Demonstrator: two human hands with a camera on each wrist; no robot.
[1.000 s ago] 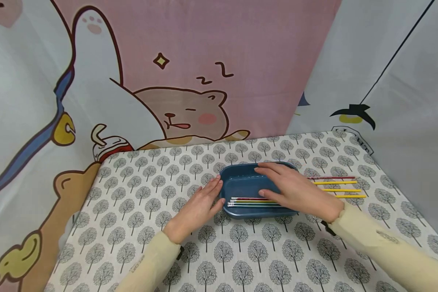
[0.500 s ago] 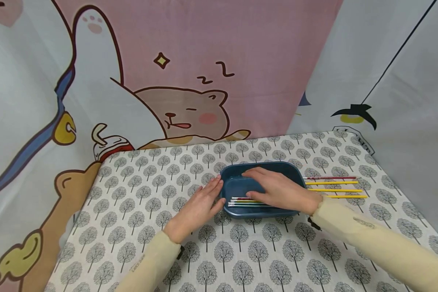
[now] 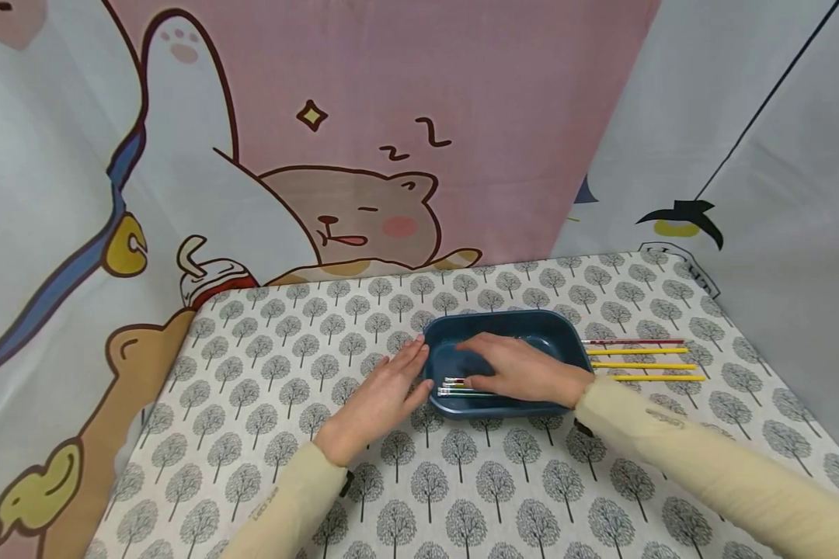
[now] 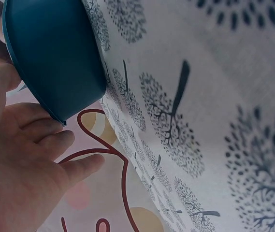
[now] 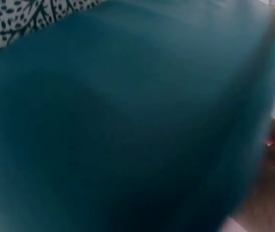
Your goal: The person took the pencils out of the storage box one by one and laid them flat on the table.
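A dark blue tray [image 3: 439, 359] with raised walls stands on the cloth. Several pencils [image 3: 456, 393] lie inside along its near side, their metal eraser ends toward the left. My left hand [image 3: 384, 388] rests its outstretched fingertips against the tray's left end. In the left wrist view, that hand's fingers [image 4: 55, 144] are at the tray's rim. My right hand [image 3: 520, 371] reaches down into the tray, thumb at the pencils and fingers spread apart from the thumb. The right wrist view is mostly filled by the blurred tray wall [image 5: 127, 106], which hides the pencils.
To the right of the tray lie a red pencil [image 3: 643, 341] and several yellow pencils [image 3: 650, 366], roughly parallel, with their left ends by the tray. A tree-print cloth [image 3: 287, 435] covers the table. A cartoon-print curtain [image 3: 517, 116] hangs behind and at both sides.
My right hand has moved left and lower into the tray, its thumb sliding along above the pencils toward their eraser ends. The left hand and the tray stay put.
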